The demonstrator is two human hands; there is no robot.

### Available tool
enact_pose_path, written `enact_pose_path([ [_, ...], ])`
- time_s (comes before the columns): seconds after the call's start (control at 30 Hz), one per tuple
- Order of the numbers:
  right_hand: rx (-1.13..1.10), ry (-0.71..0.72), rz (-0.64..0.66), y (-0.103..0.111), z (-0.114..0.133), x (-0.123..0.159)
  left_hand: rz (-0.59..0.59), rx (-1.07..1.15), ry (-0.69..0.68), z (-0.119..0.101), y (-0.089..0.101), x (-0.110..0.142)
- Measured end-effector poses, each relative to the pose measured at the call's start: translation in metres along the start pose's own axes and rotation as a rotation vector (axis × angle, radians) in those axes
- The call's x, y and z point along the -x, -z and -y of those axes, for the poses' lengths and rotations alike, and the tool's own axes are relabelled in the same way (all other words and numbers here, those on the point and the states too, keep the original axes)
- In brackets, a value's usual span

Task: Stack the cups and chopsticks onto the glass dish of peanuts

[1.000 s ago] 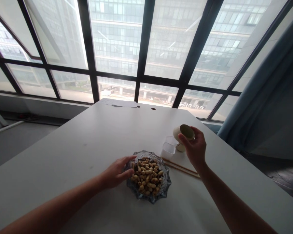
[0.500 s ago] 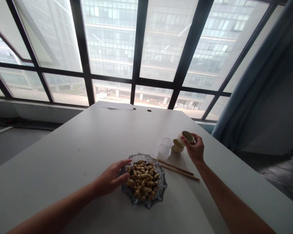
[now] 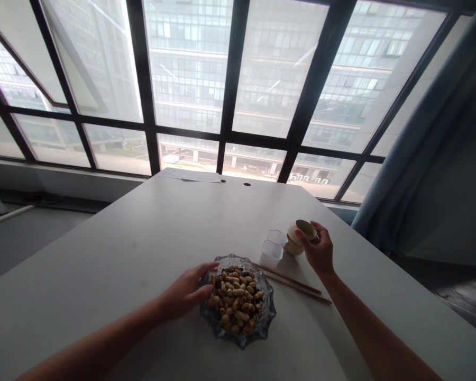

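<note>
A scalloped glass bowl (image 3: 270,315) full of unshelled peanuts (image 3: 238,299) stands on the white table. My left hand (image 3: 188,291) grips the bowl's left rim, thumb and fingers apart along it. In my right hand (image 3: 319,248) is a pale small cup (image 3: 294,233), tilted with its mouth towards the right. Directly below, partly hidden by it, stands a second small cup (image 3: 293,248); I cannot tell whether the two touch. Left of the cups are two clear plastic containers (image 3: 272,255). Two wooden chopsticks (image 3: 297,286) lie between the bowl and my right forearm.
Sheets of paper (image 3: 200,176) lie at the table's far edge, near two dark round holes (image 3: 247,184). Framed windows (image 3: 262,79) rise behind the white table (image 3: 143,227). A blue curtain (image 3: 412,132) hangs on the right.
My right hand has lowered the held cup closer to the cup below it. My left hand stays at the bowl's rim. The whole view has shifted slightly.
</note>
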State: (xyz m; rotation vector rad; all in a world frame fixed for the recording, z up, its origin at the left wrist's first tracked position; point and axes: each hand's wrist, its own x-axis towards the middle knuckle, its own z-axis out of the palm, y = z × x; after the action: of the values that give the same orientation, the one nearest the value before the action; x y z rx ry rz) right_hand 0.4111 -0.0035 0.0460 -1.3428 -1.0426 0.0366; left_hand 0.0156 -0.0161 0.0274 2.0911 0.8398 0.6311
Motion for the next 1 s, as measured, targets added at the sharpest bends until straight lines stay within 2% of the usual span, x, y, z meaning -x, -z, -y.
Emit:
enact_pose_path([
  [0.1, 0.02, 0.031, 0.081, -0.006, 0.008, 0.008, -0.009, 0.105, 0.038, -0.001, 0.002, -0.001],
  [0.2, 0.028, 0.079, 0.142, -0.011, 0.011, 0.015, -0.067, 0.311, 0.096, 0.003, 0.001, -0.003],
  [0.33, 0.026, 0.206, 0.111, -0.013, 0.024, 0.021, -0.184, 0.617, 0.171, 0.014, 0.005, -0.011],
  [0.47, 0.002, 0.43, 0.106, -0.017, 0.051, 0.036, -0.243, 0.744, 0.252, 0.026, 0.023, -0.019],
  [0.57, -0.065, 0.545, 0.232, -0.025, 0.07, 0.06, -0.227, 0.817, 0.338, 0.034, 0.043, -0.021],
  [0.63, -0.139, 0.557, 0.365, -0.033, 0.077, 0.079, -0.184, 0.858, 0.354, 0.038, 0.057, -0.019],
  [0.7, -0.191, 0.537, 0.469, -0.039, 0.078, 0.097, -0.133, 0.859, 0.33, 0.043, 0.07, -0.016],
  [0.87, -0.167, 0.494, 0.544, -0.046, 0.072, 0.128, -0.01, 0.739, 0.291, 0.051, 0.095, -0.001],
  [0.93, -0.17, 0.441, 0.592, -0.048, 0.069, 0.135, 0.008, 0.613, 0.312, 0.047, 0.102, 0.004],
  [1.0, -0.18, 0.365, 0.636, -0.052, 0.067, 0.14, -0.018, 0.414, 0.317, 0.034, 0.105, 0.006],
])
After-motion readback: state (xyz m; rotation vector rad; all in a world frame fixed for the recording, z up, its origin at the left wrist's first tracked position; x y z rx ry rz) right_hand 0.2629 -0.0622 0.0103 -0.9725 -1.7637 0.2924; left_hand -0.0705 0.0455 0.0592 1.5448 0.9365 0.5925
